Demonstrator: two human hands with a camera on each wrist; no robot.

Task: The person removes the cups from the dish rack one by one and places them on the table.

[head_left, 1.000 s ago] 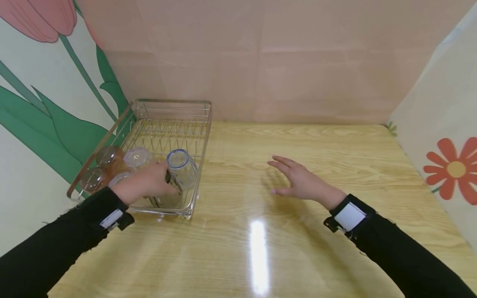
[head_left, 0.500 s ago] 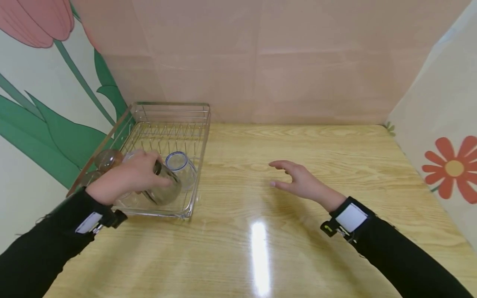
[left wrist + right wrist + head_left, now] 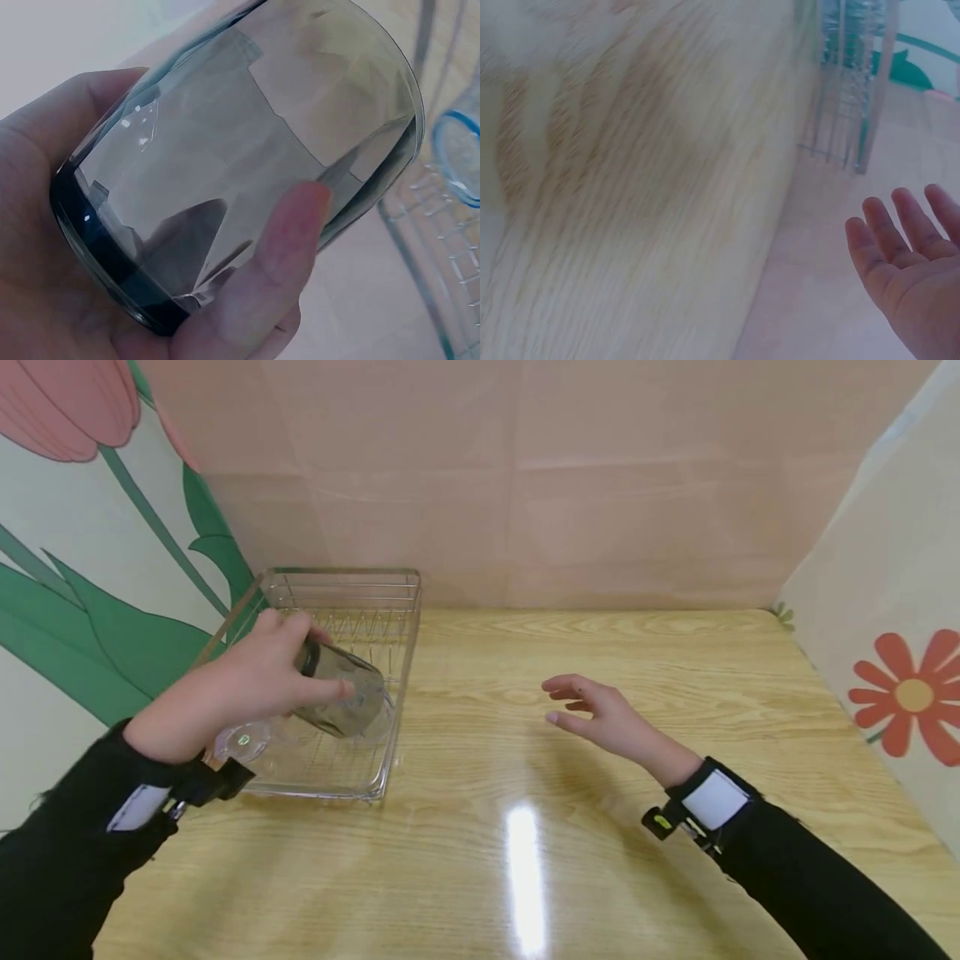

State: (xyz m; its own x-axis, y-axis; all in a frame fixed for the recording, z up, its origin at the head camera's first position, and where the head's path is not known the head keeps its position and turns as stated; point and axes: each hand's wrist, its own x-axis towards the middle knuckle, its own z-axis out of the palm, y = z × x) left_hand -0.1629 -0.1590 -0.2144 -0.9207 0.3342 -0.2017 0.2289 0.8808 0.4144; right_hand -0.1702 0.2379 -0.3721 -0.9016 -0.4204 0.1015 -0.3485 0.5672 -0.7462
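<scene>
Woodgrain table [image 3: 435,852] (pink backdrop [image 3: 510,485] behind); left hand [image 3: 251,672] grips glass [image 3: 232,150].

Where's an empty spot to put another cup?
The table is bare between the wire rack and the right hand, and from that hand back to the pink wall. It's crowded at the rack's near half: the left hand holds a grey glass there, with a clear glass and blue-rimmed glass close by.
</scene>
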